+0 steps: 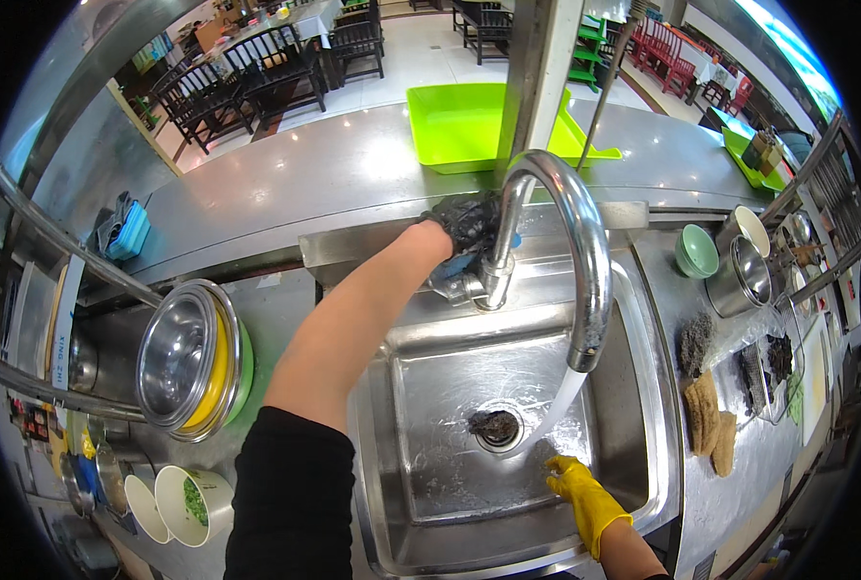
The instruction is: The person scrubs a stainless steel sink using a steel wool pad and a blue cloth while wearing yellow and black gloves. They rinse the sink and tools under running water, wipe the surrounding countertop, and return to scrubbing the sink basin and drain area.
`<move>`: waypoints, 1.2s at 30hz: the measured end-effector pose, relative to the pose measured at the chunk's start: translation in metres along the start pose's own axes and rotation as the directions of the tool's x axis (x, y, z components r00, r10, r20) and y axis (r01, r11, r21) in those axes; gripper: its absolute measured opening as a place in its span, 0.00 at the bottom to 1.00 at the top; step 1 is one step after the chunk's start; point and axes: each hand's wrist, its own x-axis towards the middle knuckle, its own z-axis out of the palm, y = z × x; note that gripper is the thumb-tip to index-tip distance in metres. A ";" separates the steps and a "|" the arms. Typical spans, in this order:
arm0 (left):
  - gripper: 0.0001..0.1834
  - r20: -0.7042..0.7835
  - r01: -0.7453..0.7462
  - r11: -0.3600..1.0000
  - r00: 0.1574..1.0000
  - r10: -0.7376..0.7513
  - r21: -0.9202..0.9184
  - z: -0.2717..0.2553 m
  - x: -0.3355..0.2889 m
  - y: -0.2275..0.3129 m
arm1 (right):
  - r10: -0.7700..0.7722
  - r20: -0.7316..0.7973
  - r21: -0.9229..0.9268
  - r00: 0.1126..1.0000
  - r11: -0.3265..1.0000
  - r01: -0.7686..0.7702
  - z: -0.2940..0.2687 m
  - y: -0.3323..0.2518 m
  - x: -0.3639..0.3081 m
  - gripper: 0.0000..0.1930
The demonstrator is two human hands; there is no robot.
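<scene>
Water runs from the curved metal faucet (593,261) into the stainless steel sink (450,483). My left hand (461,222), in a black glove, reaches over the sink's back edge and is at the faucet's upright; its fingers are mostly hidden. Something blue (461,265) shows below that hand, too covered to name. Low in the basin, beside the stream, my right hand (585,493) wears a yellow rubber glove, its fingers a little apart with nothing seen in them. A dark clump (494,426) lies at the drain (501,447), partly covering it.
Stacked metal bowls (174,358) stand left of the sink, with a tub of chopped greens (193,503) nearer. Right are brown cloths (706,416), a grey scourer (695,343), a green bowl (696,251) and a metal pot (738,280). A lime-green tray (459,126) sits behind a post (537,87).
</scene>
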 end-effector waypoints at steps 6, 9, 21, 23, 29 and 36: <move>0.11 0.168 -0.310 0.806 0.951 0.261 0.504 -0.020 -0.043 -0.039 | 0.064 0.006 0.005 0.998 0.998 -0.064 0.004 0.016 0.004 0.20; 0.14 0.055 -0.297 0.818 0.949 0.311 0.493 0.009 -0.100 -0.104 | -0.011 0.008 -0.027 1.000 1.000 0.012 0.000 0.001 0.000 0.21; 0.11 -0.657 0.200 0.940 0.675 -0.337 -0.277 0.056 -0.135 -0.097 | -0.113 0.067 -0.134 0.991 0.983 0.122 0.011 0.004 0.006 0.23; 0.11 -0.691 0.369 0.929 0.680 -0.247 0.031 0.074 -0.118 -0.082 | -0.076 0.078 -0.090 0.994 0.993 0.083 0.015 0.014 0.009 0.22; 0.17 -0.492 0.437 0.825 0.839 -0.232 0.357 0.087 -0.135 -0.039 | -0.109 0.102 0.050 0.989 0.993 0.105 0.014 0.018 0.018 0.21; 0.12 -0.354 0.112 0.976 0.935 -0.040 0.185 0.108 -0.165 -0.028 | -0.127 0.086 0.042 0.988 0.991 0.124 0.026 0.033 0.018 0.21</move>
